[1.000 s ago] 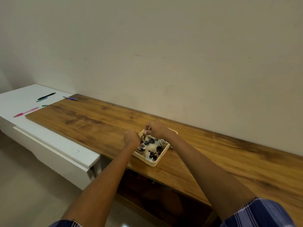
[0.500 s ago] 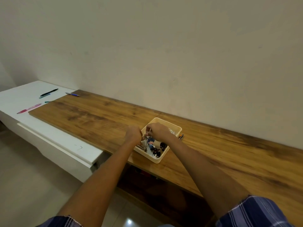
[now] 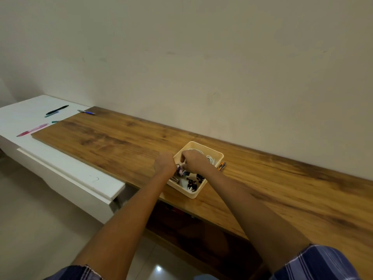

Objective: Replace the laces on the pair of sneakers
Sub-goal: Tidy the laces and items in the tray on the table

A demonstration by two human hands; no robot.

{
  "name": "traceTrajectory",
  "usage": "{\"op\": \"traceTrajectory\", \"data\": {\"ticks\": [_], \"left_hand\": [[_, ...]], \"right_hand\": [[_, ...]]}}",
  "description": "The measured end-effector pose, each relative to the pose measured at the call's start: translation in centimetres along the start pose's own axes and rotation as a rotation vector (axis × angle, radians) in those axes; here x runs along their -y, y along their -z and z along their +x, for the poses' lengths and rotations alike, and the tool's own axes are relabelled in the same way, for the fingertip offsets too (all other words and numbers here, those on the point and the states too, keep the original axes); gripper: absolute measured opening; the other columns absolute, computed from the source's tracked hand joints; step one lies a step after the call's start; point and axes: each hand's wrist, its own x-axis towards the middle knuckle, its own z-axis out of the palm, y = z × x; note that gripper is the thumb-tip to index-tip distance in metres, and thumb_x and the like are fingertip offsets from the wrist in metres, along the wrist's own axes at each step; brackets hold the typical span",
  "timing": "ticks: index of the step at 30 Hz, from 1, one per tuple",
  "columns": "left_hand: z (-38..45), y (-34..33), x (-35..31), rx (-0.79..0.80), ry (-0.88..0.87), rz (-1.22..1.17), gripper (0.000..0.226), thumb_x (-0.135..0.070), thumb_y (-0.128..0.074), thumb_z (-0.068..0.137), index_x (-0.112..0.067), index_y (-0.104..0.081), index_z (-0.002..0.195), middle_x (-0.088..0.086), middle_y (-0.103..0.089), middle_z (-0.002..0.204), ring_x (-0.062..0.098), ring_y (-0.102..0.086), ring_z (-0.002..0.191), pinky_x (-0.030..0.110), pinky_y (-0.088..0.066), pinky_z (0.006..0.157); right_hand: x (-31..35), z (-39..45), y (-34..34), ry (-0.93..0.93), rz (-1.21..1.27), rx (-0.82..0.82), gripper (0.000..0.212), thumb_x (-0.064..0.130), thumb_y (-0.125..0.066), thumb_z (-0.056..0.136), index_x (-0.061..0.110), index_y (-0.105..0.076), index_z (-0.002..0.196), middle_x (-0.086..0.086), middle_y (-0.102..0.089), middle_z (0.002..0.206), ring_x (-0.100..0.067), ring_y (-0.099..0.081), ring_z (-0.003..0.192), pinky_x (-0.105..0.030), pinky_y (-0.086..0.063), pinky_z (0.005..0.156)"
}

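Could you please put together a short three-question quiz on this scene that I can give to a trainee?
1. True or false: both hands, left hand and right hand, are over the cream tray.
2. Which surface bears the tray? A) white cabinet B) wooden top C) floor
3. Fill in: the pink pen lies on the ____ cabinet.

Key
1. True; what the fingers hold cannot be told.
2. B, the wooden top.
3. white
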Motion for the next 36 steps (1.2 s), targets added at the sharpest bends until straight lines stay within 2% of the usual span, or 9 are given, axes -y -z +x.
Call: {"op": "traceTrajectory", "data": {"ticks": [3, 10, 15, 19, 22, 26, 29, 33, 36], "left_hand": [[0.3, 0.0, 0.3, 0.032, -0.033, 0.027, 0.021, -0.01, -0.065, 0.086, -0.006, -0.067, 0.107, 0.01, -0.068, 0.104, 0.021, -0.065, 0.095, 0.029, -0.055, 0.079], [-0.2, 0.0, 0.4, -0.063, -0.08, 0.024, 0.018, -0.01, -0.062, 0.087, -0.008, -0.065, 0.105, 0.008, -0.067, 0.103, 0.018, -0.063, 0.094, 0.027, -0.054, 0.078], [-0.4, 0.8, -0.2, -0.094, -0.087, -0.033, 0.017, -0.014, -0.062, 0.088, -0.011, -0.066, 0.104, 0.006, -0.067, 0.104, 0.017, -0.061, 0.097, 0.024, -0.048, 0.075], [-0.8, 0.7, 0.1, -0.147, -0.085, -0.086, 0.015, -0.013, -0.059, 0.09, -0.011, -0.066, 0.102, 0.007, -0.066, 0.102, 0.017, -0.06, 0.095, 0.024, -0.045, 0.072], [-1.1, 0.5, 0.3, -0.228, -0.067, -0.148, 0.015, -0.012, -0.056, 0.091, -0.01, -0.064, 0.103, 0.006, -0.064, 0.101, 0.014, -0.056, 0.088, 0.022, -0.041, 0.068], [-1.2, 0.5, 0.8, -0.256, -0.02, -0.148, 0.02, -0.011, -0.057, 0.09, -0.01, -0.062, 0.11, 0.007, -0.063, 0.108, 0.018, -0.058, 0.099, 0.022, -0.042, 0.071], [-1.0, 0.6, 1.0, -0.246, 0.006, -0.128, 0.021, -0.011, -0.058, 0.09, -0.01, -0.063, 0.11, 0.008, -0.064, 0.111, 0.019, -0.058, 0.102, 0.022, -0.041, 0.069], [-1.0, 0.7, 1.0, -0.221, 0.028, -0.125, 0.018, -0.01, -0.056, 0.091, -0.008, -0.067, 0.105, 0.008, -0.066, 0.109, 0.018, -0.06, 0.1, 0.021, -0.04, 0.066], [-1.1, 0.5, 1.3, -0.22, 0.032, -0.169, 0.017, -0.01, -0.057, 0.09, -0.009, -0.068, 0.102, 0.006, -0.067, 0.106, 0.016, -0.061, 0.096, 0.02, -0.04, 0.065]], "right_hand": [[0.1, -0.4, -0.3, -0.04, -0.067, 0.049, 0.033, 0.031, -0.074, 0.079, 0.008, -0.067, 0.102, -0.005, -0.064, 0.098, -0.022, -0.06, 0.095, -0.031, -0.042, 0.067], [0.1, -0.6, 0.0, -0.032, -0.058, 0.042, 0.033, 0.034, -0.074, 0.079, 0.01, -0.069, 0.101, -0.005, -0.067, 0.1, -0.021, -0.061, 0.096, -0.03, -0.042, 0.067], [-1.8, -1.0, 1.4, -0.136, 0.11, -0.23, 0.023, 0.026, -0.057, 0.091, 0.006, -0.069, 0.087, -0.008, -0.068, 0.087, -0.019, -0.059, 0.076, -0.031, -0.048, 0.063], [-4.6, -2.4, 3.3, -0.419, 0.098, -0.402, 0.013, 0.009, -0.05, 0.09, 0.007, -0.062, 0.085, -0.005, -0.063, 0.082, -0.022, -0.06, 0.076, -0.029, -0.05, 0.065], [-6.5, -3.8, 3.1, -0.575, 0.114, -0.375, 0.015, 0.008, -0.054, 0.087, 0.012, -0.051, 0.073, -0.003, -0.054, 0.078, -0.021, -0.057, 0.077, -0.029, -0.047, 0.064], [-7.5, -3.9, 0.3, -0.616, 0.249, -0.288, 0.031, 0.021, -0.052, 0.092, 0.015, -0.05, 0.061, 0.001, -0.052, 0.064, -0.017, -0.054, 0.064, -0.028, -0.047, 0.055], [-7.6, -3.5, -0.4, -0.603, 0.308, -0.288, 0.025, 0.021, -0.053, 0.092, 0.014, -0.055, 0.068, 0.002, -0.052, 0.065, -0.014, -0.049, 0.057, -0.024, -0.035, 0.046], [-7.6, -3.0, 0.4, -0.641, 0.308, -0.231, 0.015, 0.024, -0.062, 0.087, 0.011, -0.065, 0.08, -0.002, -0.063, 0.079, -0.022, -0.064, 0.076, -0.025, -0.042, 0.057], [-8.5, -3.8, 0.6, -0.632, 0.306, -0.208, 0.028, 0.012, -0.066, 0.083, 0.01, -0.049, 0.061, -0.003, -0.05, 0.062, -0.021, -0.055, 0.061, -0.026, -0.042, 0.051]]}}
